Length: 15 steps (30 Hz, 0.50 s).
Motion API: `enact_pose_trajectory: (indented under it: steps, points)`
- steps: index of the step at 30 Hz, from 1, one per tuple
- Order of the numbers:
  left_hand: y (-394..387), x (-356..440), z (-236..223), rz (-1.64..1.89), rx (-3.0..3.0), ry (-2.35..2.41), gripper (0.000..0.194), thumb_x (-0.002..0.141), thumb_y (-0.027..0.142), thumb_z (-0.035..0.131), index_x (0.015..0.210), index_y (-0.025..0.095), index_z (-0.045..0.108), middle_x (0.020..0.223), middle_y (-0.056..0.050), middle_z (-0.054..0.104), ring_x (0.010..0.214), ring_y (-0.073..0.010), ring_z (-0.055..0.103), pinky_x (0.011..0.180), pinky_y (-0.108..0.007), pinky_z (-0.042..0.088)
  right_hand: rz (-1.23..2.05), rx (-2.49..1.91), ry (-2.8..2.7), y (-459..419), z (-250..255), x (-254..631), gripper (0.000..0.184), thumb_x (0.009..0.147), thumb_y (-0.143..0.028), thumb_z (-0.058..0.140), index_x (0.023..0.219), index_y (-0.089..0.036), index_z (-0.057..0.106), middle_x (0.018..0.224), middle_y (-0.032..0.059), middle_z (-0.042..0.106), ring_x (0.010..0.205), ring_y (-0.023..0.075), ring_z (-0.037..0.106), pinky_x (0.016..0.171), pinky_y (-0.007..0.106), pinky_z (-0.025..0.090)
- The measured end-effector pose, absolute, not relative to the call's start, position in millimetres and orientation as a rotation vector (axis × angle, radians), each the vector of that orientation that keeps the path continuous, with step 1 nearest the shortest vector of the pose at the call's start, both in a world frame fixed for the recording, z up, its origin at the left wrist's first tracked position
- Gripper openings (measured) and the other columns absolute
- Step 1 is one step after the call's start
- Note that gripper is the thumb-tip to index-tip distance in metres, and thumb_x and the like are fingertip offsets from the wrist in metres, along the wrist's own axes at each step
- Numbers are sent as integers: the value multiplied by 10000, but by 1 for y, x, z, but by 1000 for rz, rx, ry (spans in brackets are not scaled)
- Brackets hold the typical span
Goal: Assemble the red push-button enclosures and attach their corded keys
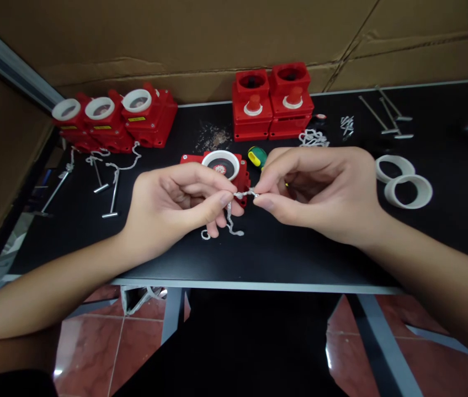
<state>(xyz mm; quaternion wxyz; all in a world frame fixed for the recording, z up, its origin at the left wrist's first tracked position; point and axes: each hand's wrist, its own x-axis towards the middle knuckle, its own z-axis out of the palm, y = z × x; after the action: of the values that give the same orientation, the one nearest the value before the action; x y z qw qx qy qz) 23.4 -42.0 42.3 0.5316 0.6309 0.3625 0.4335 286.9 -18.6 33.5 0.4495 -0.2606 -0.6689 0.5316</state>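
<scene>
Between thumb and fingertips, my left hand pinches a white braided cord, whose loose end hangs below. My right hand pinches the same cord a short way to the right, and a short stretch runs between the two hands. Whether a knot sits there is too small to tell. Just behind my hands lies a red box with a white-rimmed round window, partly covered by my fingers. A green and yellow screwdriver handle shows behind my right fingers. A small white ring lies beneath my left hand.
Several red boxes with corded metal T-shaped hammers stand back left. Two more red boxes stand back centre, near a heap of white cord. White rings and metal T-shaped rods lie right on the black table.
</scene>
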Motion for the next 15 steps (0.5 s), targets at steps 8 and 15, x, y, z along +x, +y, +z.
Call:
enact_pose_trajectory:
  steps: [8,15]
  points:
    - [-46,29,45,1002,1328,844,318,1007,397,1141,989,167,921,898,-56,950,636,-133,835,541,-145,690,1260,-510,-1720,-11,25,290,137,985,-135,1047,973,-231,951,855,-12,806,670,93,630,594,260,495]
    - [-45,31,46,977,1318,859,293,992,329,1141,955,159,905,863,-49,938,623,-143,842,534,-152,687,1289,-508,-1706,-14,25,288,159,978,-163,1056,938,-247,927,834,-10,807,641,106,617,572,295,477]
